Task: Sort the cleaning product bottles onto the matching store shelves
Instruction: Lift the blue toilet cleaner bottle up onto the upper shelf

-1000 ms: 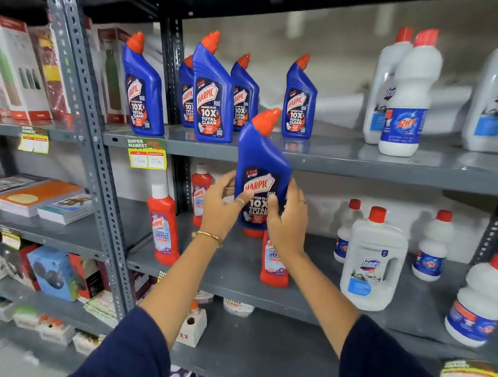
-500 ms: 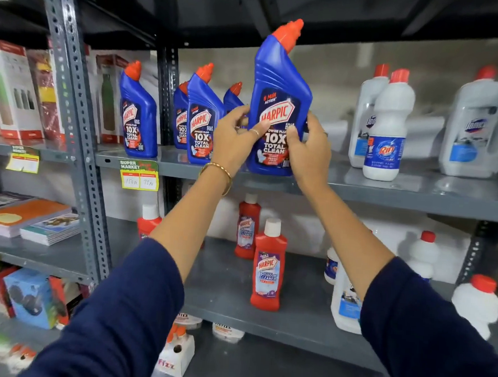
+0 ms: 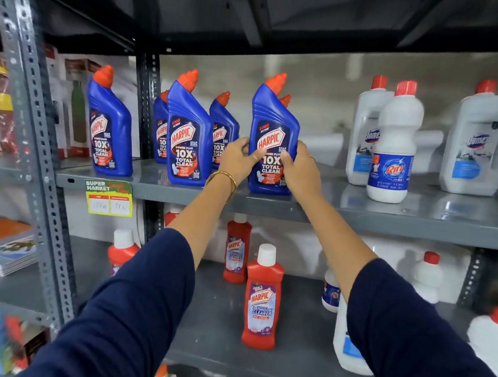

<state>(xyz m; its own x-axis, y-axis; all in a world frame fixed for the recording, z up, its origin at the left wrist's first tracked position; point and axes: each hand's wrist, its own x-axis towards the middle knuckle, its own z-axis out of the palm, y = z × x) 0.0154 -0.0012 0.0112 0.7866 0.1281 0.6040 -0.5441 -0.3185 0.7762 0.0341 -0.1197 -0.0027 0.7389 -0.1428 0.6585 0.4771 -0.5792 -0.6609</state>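
Grey upper shelf (image 3: 357,215) carries blue Harpic bottles on the left, white Domex jug (image 3: 481,144) & Rin bottle (image 3: 394,144) on the right. Held blue Harpic bottle (image 3: 273,125) stands upright w/ base on upper shelf, just right of another blue Harpic (image 3: 188,132). Left hand (image 3: 239,160) & right hand (image 3: 300,169) both w/ fingers wrapped on its lower sides. Red Harpic bathroom cleaner (image 3: 262,300) upright on lower shelf (image 3: 212,332).

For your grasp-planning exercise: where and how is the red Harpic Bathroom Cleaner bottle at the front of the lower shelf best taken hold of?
Grip the red Harpic Bathroom Cleaner bottle around its flat-sided labelled body, coming from the front. It stands upright near the shelf edge with nothing close beside it.
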